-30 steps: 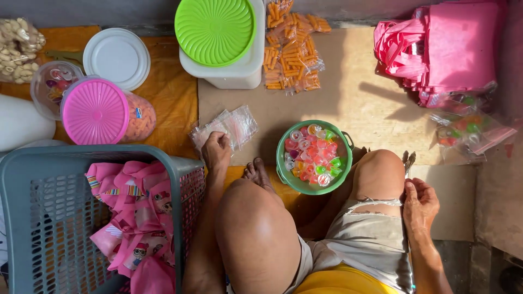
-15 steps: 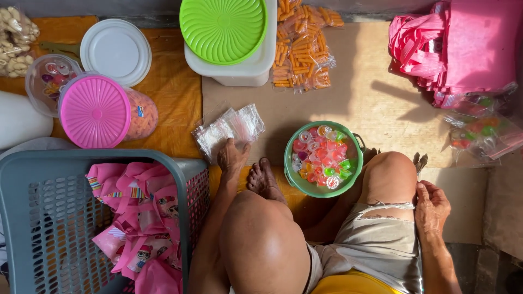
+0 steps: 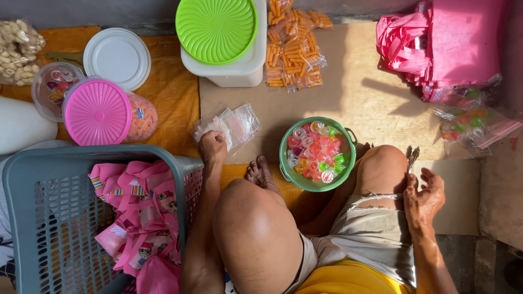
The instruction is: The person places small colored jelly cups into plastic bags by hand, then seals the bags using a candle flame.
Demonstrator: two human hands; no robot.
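The left hand (image 3: pixel 212 148) rests curled on the near corner of a stack of clear bags (image 3: pixel 229 125) lying on the floor; its fingers are together, but whether they pinch a bag or only press on it I cannot tell. The bags are thin and slick, so a grab could lift several at once or fan the stack out. A grey basket (image 3: pixel 65 218) of pink pouches stands just left of that wrist; a careless pull back could knock its rim. To the right of the hand, beyond the foot, sits a green bowl (image 3: pixel 289 169) full of small jelly cups, touching the right knee; a shift of that leg could tip it. The right hand (image 3: pixel 422 198) lies half open beside the thigh, close to something thin and metallic that is too small to tell whether it is held.
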